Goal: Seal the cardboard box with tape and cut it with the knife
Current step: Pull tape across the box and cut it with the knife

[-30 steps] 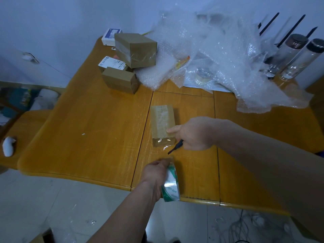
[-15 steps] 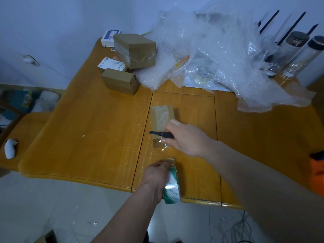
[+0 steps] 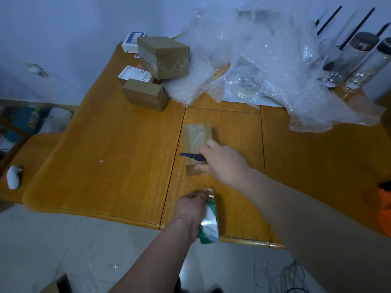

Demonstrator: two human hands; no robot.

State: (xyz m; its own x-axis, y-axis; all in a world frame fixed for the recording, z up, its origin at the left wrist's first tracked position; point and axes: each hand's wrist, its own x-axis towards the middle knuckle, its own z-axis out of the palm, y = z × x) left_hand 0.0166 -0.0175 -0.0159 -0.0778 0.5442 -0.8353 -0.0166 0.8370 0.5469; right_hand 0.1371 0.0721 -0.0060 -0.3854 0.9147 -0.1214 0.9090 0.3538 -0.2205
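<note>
A small cardboard box [image 3: 195, 137] lies in the middle of the wooden table [image 3: 110, 166], with clear tape along its top. My right hand [image 3: 222, 163] rests on the box's near end and grips a dark knife [image 3: 191, 155], blade pointing left across the box. Close to the table's front edge, my left hand [image 3: 190, 205] holds a roll of clear tape [image 3: 208, 222] with green print. A shiny loose tape end sticks up from the roll toward the box.
Two taped cardboard boxes [image 3: 163, 57] [image 3: 146, 94] and small white labelled cartons [image 3: 133, 41] stand at the back left. A heap of bubble wrap [image 3: 264, 60] covers the back right, with glass bottles [image 3: 357, 60] beyond it. Cables lie on the tiled floor [image 3: 63, 240].
My right hand moved from the box's right side onto its near end and turned the knife so the blade points left across the box. The left hand stayed on the tape roll.
</note>
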